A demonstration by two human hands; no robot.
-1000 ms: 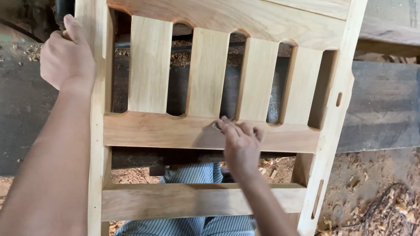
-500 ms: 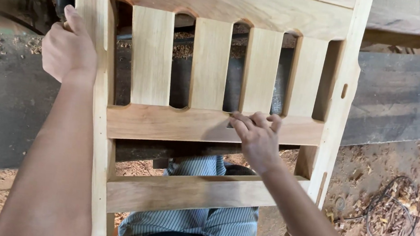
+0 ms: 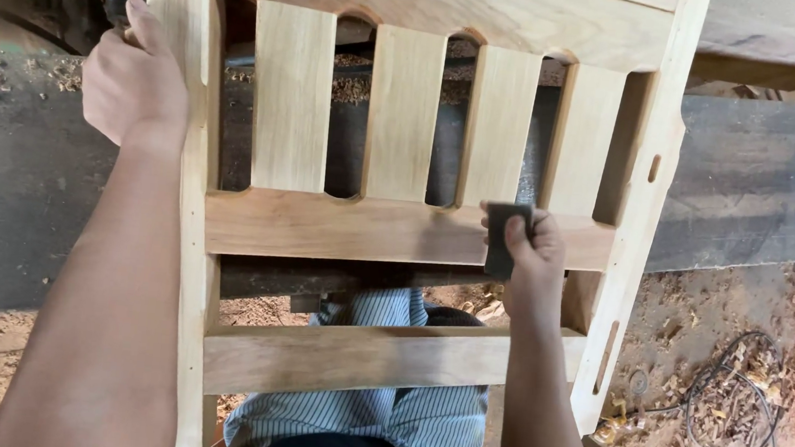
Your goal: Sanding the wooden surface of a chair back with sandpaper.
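- Chair frame (image 3: 397,233) stands upright before the person; left hand (image 3: 134,89) grips its left post.
- Right hand (image 3: 527,253) presses a dark sanding block (image 3: 502,239) onto the middle rail; sanding seems underway, needing even strokes next.

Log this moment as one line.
left hand: grips frame post | right hand: presses dark sanding pad on middle rail

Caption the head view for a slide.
Left hand grips the wooden chair-back frame by its upright; right hand presses a dark sanding pad on the middle rail.
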